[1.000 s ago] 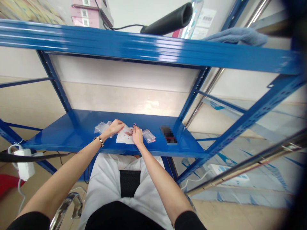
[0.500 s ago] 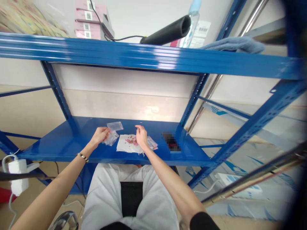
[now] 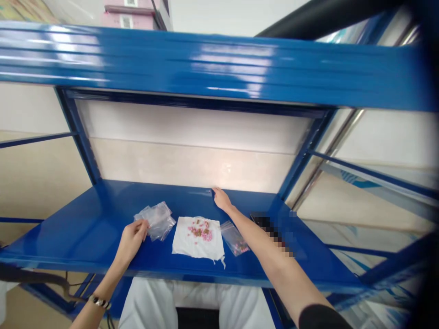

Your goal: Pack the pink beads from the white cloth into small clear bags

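My left hand (image 3: 132, 238) rests on the blue shelf (image 3: 68, 224) with its fingers on the edge of a small pile of clear plastic bags (image 3: 158, 220). A white tissue (image 3: 199, 238) lies in the middle of the shelf with small pink and brown beads (image 3: 200, 231) on it. Right of it is a clear bag with a few beads inside (image 3: 234, 238). My right hand (image 3: 222, 199) is stretched to the back of the shelf, fingertips pinched at a tiny item I cannot make out.
A blurred dark object (image 3: 274, 228) lies on the shelf at the right, beside my right forearm. The upper shelf beam (image 3: 219, 64) hangs low overhead, with pink boxes (image 3: 132, 13) on top. Blue uprights (image 3: 80, 137) stand at both sides.
My right hand has left the tissue and reached to the back of the shelf. My left hand has slid down to the near edge of the bags. The view has moved closer and lower.
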The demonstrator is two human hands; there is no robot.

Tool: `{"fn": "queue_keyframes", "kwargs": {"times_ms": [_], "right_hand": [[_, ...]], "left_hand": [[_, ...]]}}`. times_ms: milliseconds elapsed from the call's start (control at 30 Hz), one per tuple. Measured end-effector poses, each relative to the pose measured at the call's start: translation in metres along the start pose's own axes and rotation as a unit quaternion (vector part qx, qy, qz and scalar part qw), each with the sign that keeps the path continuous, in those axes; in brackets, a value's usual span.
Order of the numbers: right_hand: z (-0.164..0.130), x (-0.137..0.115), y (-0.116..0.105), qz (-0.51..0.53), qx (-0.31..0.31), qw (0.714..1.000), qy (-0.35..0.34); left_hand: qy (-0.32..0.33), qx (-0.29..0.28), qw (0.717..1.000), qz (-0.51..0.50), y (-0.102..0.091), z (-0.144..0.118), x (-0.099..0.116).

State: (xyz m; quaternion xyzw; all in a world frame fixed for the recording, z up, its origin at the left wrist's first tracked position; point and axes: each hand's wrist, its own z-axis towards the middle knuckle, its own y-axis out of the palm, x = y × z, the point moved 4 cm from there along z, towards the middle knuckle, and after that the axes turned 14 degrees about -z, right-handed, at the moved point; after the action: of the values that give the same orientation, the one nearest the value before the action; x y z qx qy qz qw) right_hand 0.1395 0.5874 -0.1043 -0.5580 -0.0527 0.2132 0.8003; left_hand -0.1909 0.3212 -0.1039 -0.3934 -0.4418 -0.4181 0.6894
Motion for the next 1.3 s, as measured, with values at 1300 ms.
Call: {"fn": "queue_keyframes", "kwargs": {"times_ms": [1300], "right_hand": [[0.042,-0.023,0.001,-0.068,0.061,0.975,0.201]], "left_hand": [[-0.004,0.051,0.993,0.109,0.0,-0.005,0.012]]}}
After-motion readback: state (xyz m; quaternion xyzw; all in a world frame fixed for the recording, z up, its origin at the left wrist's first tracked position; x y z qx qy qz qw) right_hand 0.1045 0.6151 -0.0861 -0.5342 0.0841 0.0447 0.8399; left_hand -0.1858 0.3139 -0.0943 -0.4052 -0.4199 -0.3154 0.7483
